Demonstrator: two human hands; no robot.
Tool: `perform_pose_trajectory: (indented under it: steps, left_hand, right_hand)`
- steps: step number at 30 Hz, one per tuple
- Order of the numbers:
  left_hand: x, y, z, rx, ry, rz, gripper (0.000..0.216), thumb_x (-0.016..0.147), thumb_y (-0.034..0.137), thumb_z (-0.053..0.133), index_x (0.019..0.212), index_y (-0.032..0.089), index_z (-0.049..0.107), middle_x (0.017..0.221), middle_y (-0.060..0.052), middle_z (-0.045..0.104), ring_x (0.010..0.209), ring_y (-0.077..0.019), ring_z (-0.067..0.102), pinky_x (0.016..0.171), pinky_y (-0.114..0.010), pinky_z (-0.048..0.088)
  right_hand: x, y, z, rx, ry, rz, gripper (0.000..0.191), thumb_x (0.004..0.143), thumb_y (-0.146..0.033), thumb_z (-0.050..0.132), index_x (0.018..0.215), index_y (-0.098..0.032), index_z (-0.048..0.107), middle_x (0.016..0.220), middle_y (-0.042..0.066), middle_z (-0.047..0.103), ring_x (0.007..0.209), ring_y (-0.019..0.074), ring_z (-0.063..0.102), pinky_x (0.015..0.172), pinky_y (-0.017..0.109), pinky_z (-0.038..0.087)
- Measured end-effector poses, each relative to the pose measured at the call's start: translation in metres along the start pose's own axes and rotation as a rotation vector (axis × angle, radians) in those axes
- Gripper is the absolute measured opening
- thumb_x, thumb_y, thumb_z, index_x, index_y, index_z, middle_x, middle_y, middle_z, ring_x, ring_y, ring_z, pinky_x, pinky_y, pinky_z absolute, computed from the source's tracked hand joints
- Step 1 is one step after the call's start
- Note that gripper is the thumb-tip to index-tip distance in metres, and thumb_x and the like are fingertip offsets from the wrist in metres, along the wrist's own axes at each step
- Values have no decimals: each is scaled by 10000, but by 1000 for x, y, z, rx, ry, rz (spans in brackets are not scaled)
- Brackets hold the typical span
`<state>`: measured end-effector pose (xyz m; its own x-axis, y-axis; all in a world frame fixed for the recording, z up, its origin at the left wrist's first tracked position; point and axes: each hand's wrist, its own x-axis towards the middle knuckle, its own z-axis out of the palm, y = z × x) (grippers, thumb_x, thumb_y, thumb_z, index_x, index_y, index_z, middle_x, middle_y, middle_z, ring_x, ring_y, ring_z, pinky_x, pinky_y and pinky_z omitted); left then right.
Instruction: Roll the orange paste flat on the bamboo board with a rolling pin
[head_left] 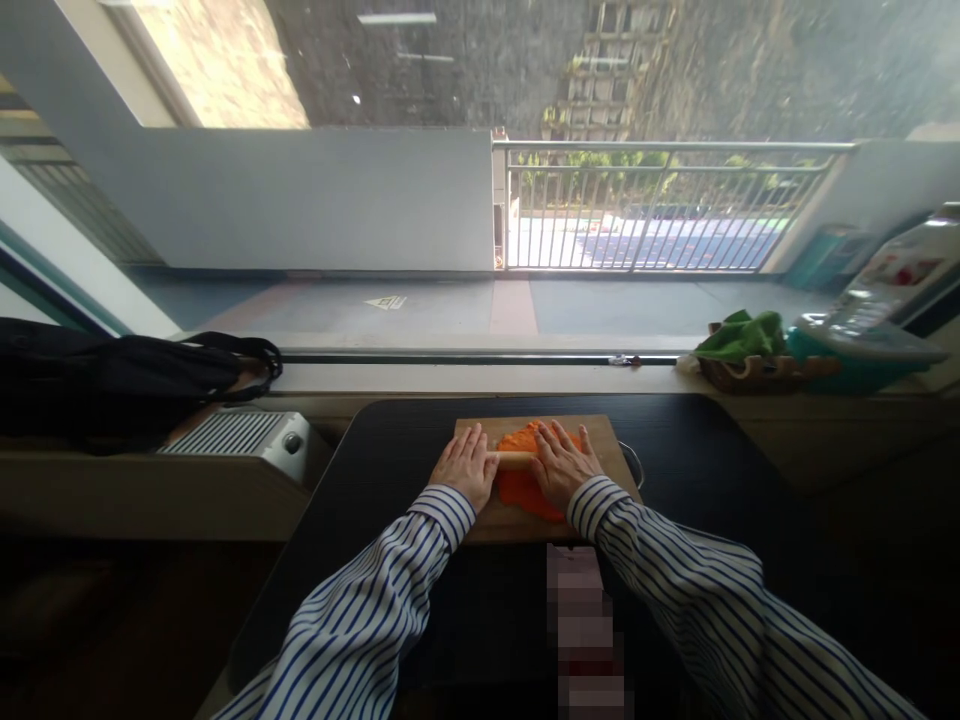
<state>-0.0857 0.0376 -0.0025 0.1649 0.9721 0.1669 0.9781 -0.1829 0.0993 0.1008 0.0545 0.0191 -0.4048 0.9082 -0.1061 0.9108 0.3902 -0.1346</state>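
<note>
A wooden board [609, 448] lies on a dark table [697, 470] in front of me. A flat sheet of orange dough [525, 490] is spread on the board. Across the dough lies a pale wooden rolling pin [514, 460]. My left hand [466, 463] rests flat on the pin's left end, fingers stretched out. On the pin's right part my right hand [562, 462] presses, also flat with fingers spread. Both arms wear blue-and-white striped sleeves.
A black bag [112, 380] lies on the left ledge above a white radiator-like unit [240, 435]. On the windowsill at right stand a basket with green cloth [742, 350] and a teal container [862, 350]. A metal handle [636, 462] sticks out behind the board.
</note>
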Motion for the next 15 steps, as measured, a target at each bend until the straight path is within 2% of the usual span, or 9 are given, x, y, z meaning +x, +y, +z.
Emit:
perform_pose_trajectory:
  steps: [5,15]
  left_hand:
    - [-14,3,-5,24,-15,21,523,898,363,243,1269,53,445,1370,-153,392,1262,-244,358,1040,-400,294]
    - [-53,6,-7,80,75,103,481,883,336,323,1252,60,462,1312,-164,463,1222,-262,416,1013,-412,340]
  right_hand:
    - [-13,2,2,20,6,-66,601,902,-471,134,1400,-145,219,1472,51,180,1352,213,78,1068,508,-34]
    - [-48,4,12,65,91,-233,567,901,-404,245,1379,-102,274,1440,96,268,1334,221,177,1088,464,84]
